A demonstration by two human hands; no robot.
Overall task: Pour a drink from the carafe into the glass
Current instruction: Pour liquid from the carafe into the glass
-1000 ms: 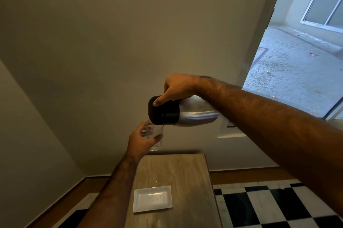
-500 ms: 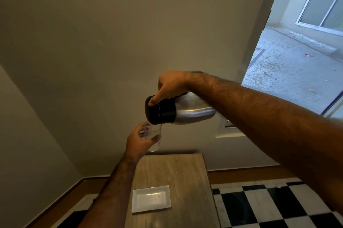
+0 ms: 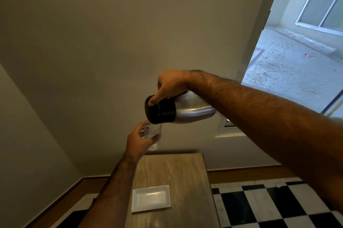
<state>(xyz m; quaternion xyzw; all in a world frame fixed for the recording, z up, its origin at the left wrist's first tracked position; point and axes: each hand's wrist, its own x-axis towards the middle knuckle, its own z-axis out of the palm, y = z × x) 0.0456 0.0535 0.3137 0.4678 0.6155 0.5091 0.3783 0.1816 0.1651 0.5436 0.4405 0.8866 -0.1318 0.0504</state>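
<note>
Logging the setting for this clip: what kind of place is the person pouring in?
Probably a room in a home or guesthouse, beside an opening onto a paved yard. Cues: a black-and-white checkered floor with wooden skirting, a small stone-topped table against a plain wall, and a white rectangular dish on it.

Your right hand (image 3: 169, 84) grips the steel carafe (image 3: 193, 109) from above, thumb pressed on its black lid (image 3: 160, 111), and the carafe lies tipped nearly on its side with the lid end lowest. Your left hand (image 3: 138, 140) wraps around a clear glass (image 3: 154, 135), held in the air with its rim just under the lid's edge. Both are raised above a wood-grain table (image 3: 178, 174) where a white rectangular dish (image 3: 150, 198) sits. A black-and-white checkered floor (image 3: 269, 207) runs to the right.
</note>
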